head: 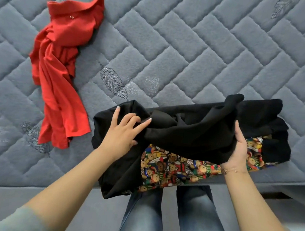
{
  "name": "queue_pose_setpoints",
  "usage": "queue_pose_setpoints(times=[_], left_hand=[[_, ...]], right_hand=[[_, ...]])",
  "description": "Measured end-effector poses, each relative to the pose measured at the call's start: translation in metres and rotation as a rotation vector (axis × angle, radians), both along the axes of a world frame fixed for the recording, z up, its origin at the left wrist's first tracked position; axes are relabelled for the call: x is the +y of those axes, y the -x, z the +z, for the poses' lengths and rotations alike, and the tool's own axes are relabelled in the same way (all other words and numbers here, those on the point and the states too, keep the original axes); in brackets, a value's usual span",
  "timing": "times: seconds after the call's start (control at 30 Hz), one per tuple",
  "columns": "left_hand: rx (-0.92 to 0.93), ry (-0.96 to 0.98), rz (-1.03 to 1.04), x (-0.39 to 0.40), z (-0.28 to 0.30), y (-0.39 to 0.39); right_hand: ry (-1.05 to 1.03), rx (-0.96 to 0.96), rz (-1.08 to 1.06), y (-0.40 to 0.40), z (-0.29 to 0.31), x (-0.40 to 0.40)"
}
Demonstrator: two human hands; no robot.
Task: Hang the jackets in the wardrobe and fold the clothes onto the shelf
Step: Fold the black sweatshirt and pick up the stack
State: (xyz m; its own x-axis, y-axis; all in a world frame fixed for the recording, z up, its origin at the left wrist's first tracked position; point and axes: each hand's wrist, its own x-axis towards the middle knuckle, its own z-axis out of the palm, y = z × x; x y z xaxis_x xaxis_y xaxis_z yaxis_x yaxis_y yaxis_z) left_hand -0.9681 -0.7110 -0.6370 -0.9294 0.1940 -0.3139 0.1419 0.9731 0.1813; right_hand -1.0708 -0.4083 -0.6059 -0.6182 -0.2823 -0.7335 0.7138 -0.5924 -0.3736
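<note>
Matt black cloth garment [191,135], red knit polo [62,71], quilted fuzzy grey bedcover [187,46], printed cotton fabric [172,169]

Grey-blue quilted mattress cover [187,51], herringbone stitching with embroidered leaf motifs, fills upper and middle frame. Plain grey bed side panel [38,196] across the bottom. Even, soft light.
</note>
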Motion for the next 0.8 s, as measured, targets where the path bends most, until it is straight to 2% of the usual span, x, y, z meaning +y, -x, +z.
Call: queue_pose_setpoints(times=[0.1, 0.2, 0.27, 0.33, 0.43, 0.5, 0.63, 0.73, 0.8], left_hand=[[0.224, -0.12, -0.012, -0.001, 0.003, 0.014], [0.172, -0.288, -0.012, -0.005, 0.015, 0.02], [-0.011, -0.437, -0.063, 0.001, 0.026, 0.011], [-0.306, -0.569, -0.073, 0.014, 0.037, -0.009], [-0.774, -0.631, 0.002, 0.03, 0.049, -0.037], [-0.88, -0.656, 0.104, 0.027, 0.051, -0.039], [-0.867, -0.711, 0.294, 0.006, 0.041, -0.012], [-0.702, -0.727, 0.404, -0.002, 0.023, 0.018], [-0.534, -0.601, 0.463, 0.002, 0.006, 0.033]], right_hand=[[-0.081, -0.016, -0.046, -0.017, 0.005, 0.013], [-0.203, -0.065, -0.154, -0.026, 0.011, 0.028], [-0.296, -0.067, -0.215, -0.035, 0.014, 0.041], [-0.375, -0.079, -0.24, -0.045, 0.02, 0.05], [-0.406, -0.08, -0.204, -0.058, 0.03, 0.063], [-0.422, -0.11, -0.161, -0.06, 0.034, 0.071], [-0.406, -0.017, -0.211, -0.043, 0.034, 0.092], [-0.45, 0.04, -0.231, -0.01, 0.024, 0.111], [-0.52, -0.025, -0.207, 0.014, 0.006, 0.118]])
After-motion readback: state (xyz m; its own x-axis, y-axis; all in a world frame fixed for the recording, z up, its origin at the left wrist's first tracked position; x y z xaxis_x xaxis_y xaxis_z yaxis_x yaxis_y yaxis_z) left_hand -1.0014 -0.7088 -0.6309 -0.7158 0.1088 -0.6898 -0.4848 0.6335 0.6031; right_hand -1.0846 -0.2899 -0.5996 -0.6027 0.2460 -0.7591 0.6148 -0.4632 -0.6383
